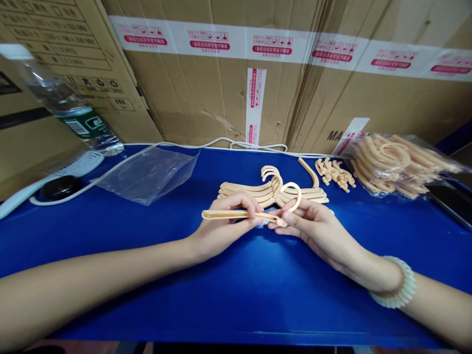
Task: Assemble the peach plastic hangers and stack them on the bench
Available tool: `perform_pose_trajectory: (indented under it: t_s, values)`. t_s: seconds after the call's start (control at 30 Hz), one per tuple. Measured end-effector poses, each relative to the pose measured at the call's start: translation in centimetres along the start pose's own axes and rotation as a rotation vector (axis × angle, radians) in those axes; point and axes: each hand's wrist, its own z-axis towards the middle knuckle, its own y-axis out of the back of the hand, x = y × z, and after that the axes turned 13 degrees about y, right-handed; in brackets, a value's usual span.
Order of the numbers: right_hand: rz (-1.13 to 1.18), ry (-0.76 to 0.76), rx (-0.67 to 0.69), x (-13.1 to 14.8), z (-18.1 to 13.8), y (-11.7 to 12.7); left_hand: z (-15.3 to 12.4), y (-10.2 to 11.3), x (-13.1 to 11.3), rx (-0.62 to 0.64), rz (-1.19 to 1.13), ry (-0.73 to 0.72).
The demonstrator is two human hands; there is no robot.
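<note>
My left hand (230, 221) is closed, pinching a beige plastic hanger arm (224, 215) that lies level and points left. My right hand (313, 223) is closed on a beige hanger hook (294, 189), its curve rising above the fingers. The arm's right end meets the hook's base between my hands; whether they are locked together I cannot tell. Just behind my hands lies a stack of beige hangers (243, 189) with hooks toward the back. A loose hanger arm (309, 172) and a pile of small hook pieces (335, 173) lie to the right of the stack.
A clear bag of beige hanger parts (398, 162) sits at the back right by a dark flat object (452, 201). On the left are an empty plastic bag (147, 172), a water bottle (79, 118), a comb (79, 164), a black mouse (61, 187) and a white cable. Cardboard boxes (206, 98) stand behind.
</note>
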Motion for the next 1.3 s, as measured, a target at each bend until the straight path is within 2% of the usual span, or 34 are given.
perform_pose_trajectory:
  t_s: [0.43, 0.7, 1.2, 1.3]
  values:
    - [-0.200, 0.084, 0.029, 0.7, -0.3, -0.5, -0.5, -0.3, 0.2, 0.066, -0.006, 0.037]
    - [-0.291, 0.127, 0.039, 0.2, -0.3, -0.4, -0.4, -0.4, -0.1, 0.120, -0.113, 0.156]
    - [-0.386, 0.250, 0.043, 0.6, -0.3, -0.9, -0.4, -0.7, -0.1, 0.102, -0.157, 0.203]
    - [-0.438, 0.275, 0.034, 0.5, -0.4, -1.2, -0.3, -0.9, -0.1, 0.090, -0.194, 0.254]
